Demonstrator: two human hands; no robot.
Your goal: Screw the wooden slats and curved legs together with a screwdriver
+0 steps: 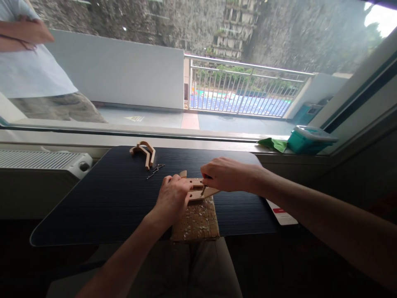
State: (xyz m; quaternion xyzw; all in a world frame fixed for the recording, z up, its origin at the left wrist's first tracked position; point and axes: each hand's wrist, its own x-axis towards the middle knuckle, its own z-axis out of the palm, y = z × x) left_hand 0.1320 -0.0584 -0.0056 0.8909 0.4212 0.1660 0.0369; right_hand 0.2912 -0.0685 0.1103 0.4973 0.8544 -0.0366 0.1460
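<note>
My left hand [175, 194] is closed on the left end of a pale wooden piece [197, 195] with holes and a slot between its two bars. A scuffed brown block [198, 219], its surface pitted, lies under the wood at the table's near edge. My right hand [221, 174] is curled in a fist above the right part of the piece. From it a thin metal shaft [203, 190] points down at the nearer bar; the fingers hide the rest, so its kind is unclear.
Two curved wooden parts [144, 153] and several screws [155, 170] lie on the dark table [102, 207]. A teal box [310, 140] and green cloth [273, 144] rest on the sill. A radiator [46, 161] stands left. Beyond the window is a person [37, 70], arms folded.
</note>
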